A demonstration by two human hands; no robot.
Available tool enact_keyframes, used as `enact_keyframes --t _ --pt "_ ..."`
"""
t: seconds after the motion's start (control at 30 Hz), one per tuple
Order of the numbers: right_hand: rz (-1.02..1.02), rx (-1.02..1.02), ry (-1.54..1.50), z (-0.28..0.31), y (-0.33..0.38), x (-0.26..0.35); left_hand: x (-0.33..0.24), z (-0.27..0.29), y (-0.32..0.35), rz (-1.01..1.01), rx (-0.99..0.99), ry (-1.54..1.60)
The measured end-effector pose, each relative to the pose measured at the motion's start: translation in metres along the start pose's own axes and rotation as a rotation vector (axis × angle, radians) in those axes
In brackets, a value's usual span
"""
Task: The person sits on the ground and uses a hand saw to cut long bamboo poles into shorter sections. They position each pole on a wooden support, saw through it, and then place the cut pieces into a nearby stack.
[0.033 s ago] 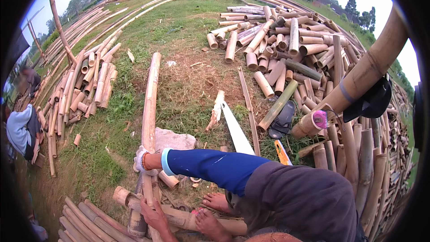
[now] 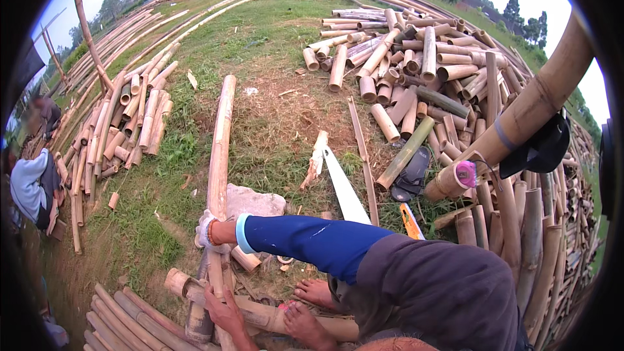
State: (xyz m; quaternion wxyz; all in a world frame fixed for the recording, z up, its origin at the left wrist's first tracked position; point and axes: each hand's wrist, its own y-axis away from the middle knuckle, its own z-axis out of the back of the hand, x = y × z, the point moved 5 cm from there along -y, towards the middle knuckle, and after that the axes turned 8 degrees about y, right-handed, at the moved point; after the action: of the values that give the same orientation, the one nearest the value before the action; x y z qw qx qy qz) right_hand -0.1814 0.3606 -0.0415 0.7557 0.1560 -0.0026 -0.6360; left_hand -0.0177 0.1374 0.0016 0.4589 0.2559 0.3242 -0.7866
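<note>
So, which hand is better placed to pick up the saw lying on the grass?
Probably the right hand: it grips the long pale bamboo pole higher up, nearer the white-bladed saw with orange handle. The left hand holds the pole lower, farther away.

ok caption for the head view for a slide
Both hands, left hand bare, right hand gloved, grip a long bamboo pole beside a handsaw.
</note>
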Motion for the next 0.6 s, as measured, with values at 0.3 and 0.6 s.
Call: enact_keyframes --t 0.3,0.6 --pt "0.092 0.11 0.05 0.063 0.03 0.003 0.009 0.007 -0.005 -0.027 -0.064 0.009" --pt "0.104 0.126 0.055 0.059 0.044 -0.006 0.003 0.001 -0.007 -0.005 -0.028 0.033"
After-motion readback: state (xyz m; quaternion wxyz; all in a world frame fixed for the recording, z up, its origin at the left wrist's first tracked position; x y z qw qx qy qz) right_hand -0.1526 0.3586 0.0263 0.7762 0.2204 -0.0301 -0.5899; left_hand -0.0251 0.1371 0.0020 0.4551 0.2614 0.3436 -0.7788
